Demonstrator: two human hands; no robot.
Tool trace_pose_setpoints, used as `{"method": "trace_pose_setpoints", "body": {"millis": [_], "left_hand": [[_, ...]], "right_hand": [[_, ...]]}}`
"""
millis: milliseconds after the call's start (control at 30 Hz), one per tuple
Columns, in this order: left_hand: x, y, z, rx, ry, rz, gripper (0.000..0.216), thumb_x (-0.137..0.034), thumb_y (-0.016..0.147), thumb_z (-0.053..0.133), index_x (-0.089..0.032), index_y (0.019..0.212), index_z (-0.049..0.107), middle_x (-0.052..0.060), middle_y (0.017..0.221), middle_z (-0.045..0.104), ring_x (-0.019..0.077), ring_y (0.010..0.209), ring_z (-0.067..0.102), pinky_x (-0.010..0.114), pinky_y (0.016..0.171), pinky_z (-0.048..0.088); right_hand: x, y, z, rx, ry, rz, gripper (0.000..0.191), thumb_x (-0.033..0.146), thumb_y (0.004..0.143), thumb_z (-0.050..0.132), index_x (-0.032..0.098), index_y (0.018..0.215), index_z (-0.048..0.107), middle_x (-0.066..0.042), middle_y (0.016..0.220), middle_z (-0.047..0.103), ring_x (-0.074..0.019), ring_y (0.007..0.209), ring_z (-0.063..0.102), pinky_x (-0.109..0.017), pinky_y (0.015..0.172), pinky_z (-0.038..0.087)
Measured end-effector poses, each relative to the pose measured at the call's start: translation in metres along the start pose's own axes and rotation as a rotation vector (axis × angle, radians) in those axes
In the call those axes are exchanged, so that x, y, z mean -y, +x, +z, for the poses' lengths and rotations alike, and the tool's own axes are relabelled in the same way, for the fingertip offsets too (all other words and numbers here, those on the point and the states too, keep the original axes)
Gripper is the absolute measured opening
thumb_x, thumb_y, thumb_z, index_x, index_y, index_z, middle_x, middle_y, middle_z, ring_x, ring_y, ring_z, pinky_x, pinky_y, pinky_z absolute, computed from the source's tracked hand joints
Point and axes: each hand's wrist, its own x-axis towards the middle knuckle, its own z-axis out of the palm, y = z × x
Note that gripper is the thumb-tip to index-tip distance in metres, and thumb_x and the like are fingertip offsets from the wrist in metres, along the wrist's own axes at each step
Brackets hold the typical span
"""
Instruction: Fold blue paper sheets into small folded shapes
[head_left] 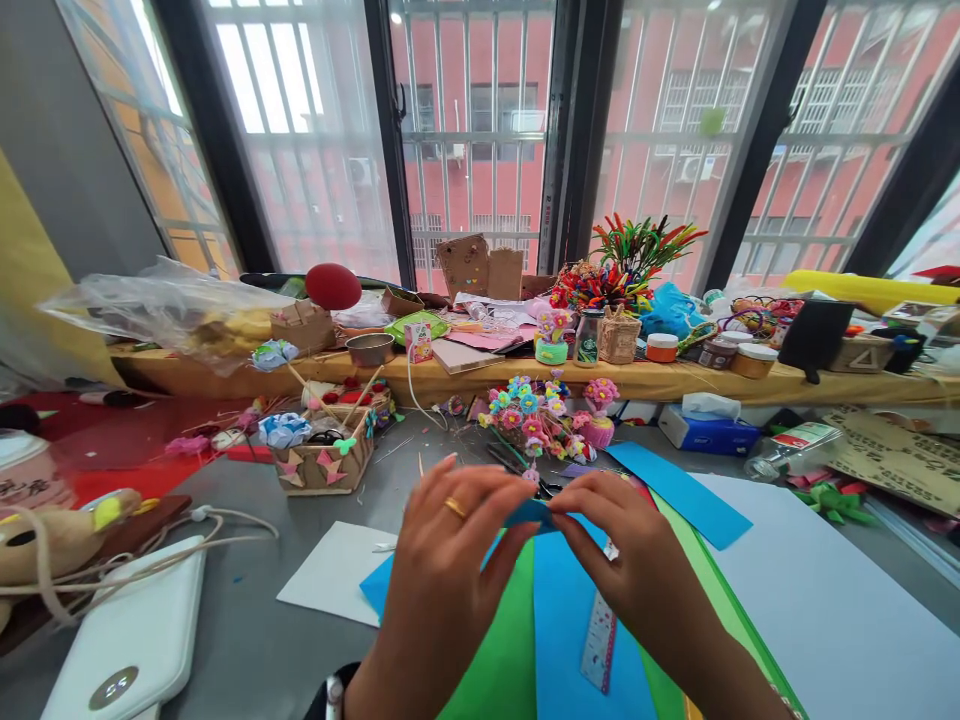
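Note:
A small folded piece of blue paper (531, 514) is pinched between both hands above the table. My left hand (457, 560) grips its left end with thumb and fingers, a gold ring on one finger. My right hand (630, 550) holds the right end the same way. Below them lie a blue paper sheet (559, 640) and a green sheet (499, 640). A patterned ruler (599, 645) rests on the blue sheet, partly covered by my right hand. Dark scissors (551, 490) show just behind the fingers.
A cardboard box (322, 465) with paper decorations stands left of my hands. Pipe-cleaner flowers (532, 415) sit behind them. White paper (840, 580) and a blue strip (682, 495) lie right. A white power bank (127, 630) with cables lies left. Craft supplies crowd the windowsill (465, 385).

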Motion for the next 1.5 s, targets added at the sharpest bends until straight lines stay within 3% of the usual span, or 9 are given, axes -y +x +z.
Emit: {"method": "trace_pose_setpoints", "body": {"millis": [100,367,667,900,1033,1167,1500], "left_hand": [[-0.002,-0.002,0.004,0.097,0.038,0.063,0.017,-0.017,0.078,0.054,-0.026,0.089,0.062,0.0,0.078,0.068,0.0161,0.071,0.062,0.042,0.093,0.033],[-0.001,-0.001,0.006,0.118,0.045,0.0,0.01,-0.019,0.076,0.055,-0.024,0.08,0.064,0.001,0.069,0.066,0.0173,0.065,0.06,0.041,0.083,0.042],[-0.004,0.003,0.0,0.191,-0.098,-0.099,0.009,-0.019,0.074,0.058,-0.022,0.069,0.064,0.002,0.066,0.067,0.0188,0.067,0.06,0.038,0.08,0.042],[-0.004,0.004,-0.003,0.165,-0.132,-0.136,0.009,-0.021,0.074,0.058,-0.022,0.072,0.066,0.002,0.069,0.066,0.0198,0.069,0.059,0.034,0.07,0.044],[-0.006,0.003,-0.002,0.169,-0.147,-0.121,0.008,-0.022,0.076,0.057,-0.023,0.079,0.065,0.001,0.073,0.068,0.02,0.076,0.06,0.035,0.075,0.043],[-0.006,0.003,-0.002,0.172,-0.177,-0.097,0.011,-0.016,0.077,0.055,-0.021,0.074,0.064,-0.001,0.071,0.068,0.0166,0.07,0.06,0.036,0.082,0.04],[-0.004,0.003,-0.004,0.262,-0.271,-0.225,0.009,-0.021,0.076,0.056,-0.02,0.072,0.064,-0.002,0.072,0.068,0.0149,0.072,0.059,0.029,0.074,0.043]], "right_hand": [[0.003,-0.001,0.0,0.011,0.005,-0.024,0.014,0.014,0.08,0.049,0.018,0.082,0.062,-0.006,0.079,0.062,-0.0195,0.075,0.056,-0.031,0.066,0.046],[0.007,-0.001,-0.001,0.004,0.096,-0.011,0.013,0.014,0.08,0.049,0.018,0.079,0.061,-0.005,0.076,0.061,-0.0189,0.074,0.056,-0.031,0.065,0.046],[0.011,0.0,-0.012,0.079,0.222,0.052,0.01,0.015,0.079,0.053,0.018,0.077,0.062,-0.003,0.075,0.06,-0.0165,0.073,0.055,-0.027,0.064,0.043],[0.009,0.0,-0.012,0.036,0.245,0.09,0.007,0.018,0.079,0.054,0.018,0.075,0.06,-0.002,0.074,0.061,-0.0161,0.074,0.056,-0.027,0.066,0.042],[0.01,0.001,-0.011,0.051,0.271,0.103,0.009,0.018,0.079,0.053,0.018,0.074,0.06,-0.002,0.072,0.061,-0.0157,0.071,0.056,-0.026,0.063,0.041],[0.012,0.001,-0.012,0.078,0.286,0.144,0.012,0.021,0.079,0.053,0.018,0.07,0.06,-0.001,0.069,0.06,-0.0157,0.068,0.055,-0.027,0.062,0.041],[0.008,0.0,-0.02,0.164,0.336,0.206,0.015,0.027,0.08,0.052,0.019,0.073,0.062,-0.001,0.072,0.061,-0.0149,0.071,0.056,-0.026,0.066,0.041]]}}
